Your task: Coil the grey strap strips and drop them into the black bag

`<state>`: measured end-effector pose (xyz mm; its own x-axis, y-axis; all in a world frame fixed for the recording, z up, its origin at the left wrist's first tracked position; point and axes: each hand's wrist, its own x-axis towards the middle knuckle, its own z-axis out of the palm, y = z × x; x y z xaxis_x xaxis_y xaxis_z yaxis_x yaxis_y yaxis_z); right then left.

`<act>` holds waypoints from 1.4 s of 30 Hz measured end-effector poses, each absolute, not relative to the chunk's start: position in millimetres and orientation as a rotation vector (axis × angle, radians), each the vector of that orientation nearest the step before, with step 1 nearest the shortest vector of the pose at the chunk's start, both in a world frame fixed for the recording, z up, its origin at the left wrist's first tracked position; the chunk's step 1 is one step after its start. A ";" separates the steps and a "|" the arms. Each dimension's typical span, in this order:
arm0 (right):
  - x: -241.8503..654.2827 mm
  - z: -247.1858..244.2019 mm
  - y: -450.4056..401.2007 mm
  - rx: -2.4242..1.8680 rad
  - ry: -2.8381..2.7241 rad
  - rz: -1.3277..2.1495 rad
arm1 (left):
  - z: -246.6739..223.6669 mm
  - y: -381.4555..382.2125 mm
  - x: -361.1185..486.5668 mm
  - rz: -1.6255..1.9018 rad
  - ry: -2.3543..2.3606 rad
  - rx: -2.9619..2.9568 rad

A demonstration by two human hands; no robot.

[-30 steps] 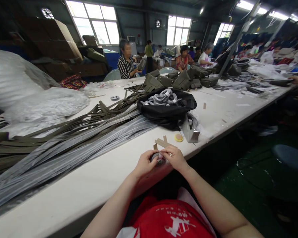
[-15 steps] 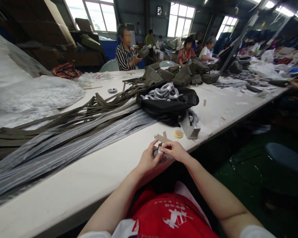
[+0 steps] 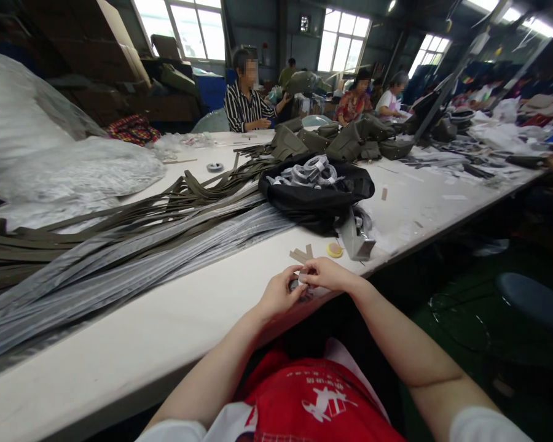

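At the table's near edge, my left hand (image 3: pixel 279 296) is closed around a small grey coil (image 3: pixel 295 285), seemingly a rolled strap in clear plastic. The fingers of my right hand (image 3: pixel 327 274) pinch a small brown strip (image 3: pixel 303 271) against the coil's white patch. Much of the coil is hidden behind my fingers. Just beyond my hands lie a few loose brown strips (image 3: pixel 299 254). A round yellow item (image 3: pixel 334 250), perhaps a tape measure, and a grey tape dispenser (image 3: pixel 360 243) sit to their right.
A black bag (image 3: pixel 311 199) holds several plastic-wrapped coils (image 3: pixel 316 170). Long olive straps (image 3: pixel 188 187) and plastic-wrapped straps (image 3: pixel 166 258) stretch leftward. Olive bags (image 3: pixel 345 140) pile up behind. Across the white table (image 3: pixel 175 325) sits a co-worker (image 3: pixel 249 101) in stripes. A stool (image 3: pixel 532 298) stands right.
My right fingers have shifted slightly over the coil, and the brown strip now lies closer against it. The striped co-worker's hands have moved apart. The view has shifted a little.
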<state>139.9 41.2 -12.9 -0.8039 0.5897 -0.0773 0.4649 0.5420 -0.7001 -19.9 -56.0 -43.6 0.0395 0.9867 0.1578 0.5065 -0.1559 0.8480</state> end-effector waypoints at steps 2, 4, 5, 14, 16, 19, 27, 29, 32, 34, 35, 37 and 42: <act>137.6 -8.2 38.2 -0.923 -2.672 0.937 | -43.5 -54.0 -23.0 1.013 1.492 1.758; 134.1 -7.2 31.3 -0.958 -2.697 0.741 | -43.9 -51.0 -27.5 0.956 1.476 1.794; 132.4 -8.0 26.8 -0.972 -2.703 0.658 | -44.6 -49.4 -29.7 0.914 1.465 1.797; 142.3 -32.8 0.4 -0.667 -2.707 0.203 | -55.5 -43.0 -39.6 0.945 1.266 1.153; 144.0 -39.4 -4.1 -0.667 -2.678 0.174 | -55.1 -43.4 -42.4 0.989 1.165 1.050; 141.7 -47.3 -16.1 -0.709 -2.642 0.101 | -52.8 -43.2 -45.3 1.018 1.139 1.001; 181.2 -31.9 30.5 -0.872 -2.270 0.170 | -45.3 -51.2 -41.5 0.958 1.191 1.072; 209.0 -22.2 68.5 -1.196 -2.001 0.174 | -47.7 -55.0 -40.9 0.950 1.207 1.084; 246.1 -14.9 118.0 -1.517 -1.745 0.253 | -51.7 -58.4 -40.2 0.935 1.246 1.110; 259.7 -17.7 138.2 -1.558 -1.726 0.327 | -52.6 -59.2 -38.9 0.928 1.280 1.118; 262.8 -20.9 144.3 -1.561 -1.723 0.374 | -52.2 -59.4 -37.9 0.923 1.293 1.121; 264.5 -28.8 149.3 -1.549 -1.710 0.458 | -49.9 -59.7 -35.8 0.915 1.313 1.123; 266.9 -46.2 135.4 -1.497 -1.622 0.510 | -41.5 -60.1 -32.9 0.912 1.344 1.132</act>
<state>266.9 135.4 -46.2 0.0763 0.9488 0.3064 0.6029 0.2008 -0.7721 -32.9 -60.1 -41.5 0.0590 0.9653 -0.2544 0.1202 0.2462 0.9617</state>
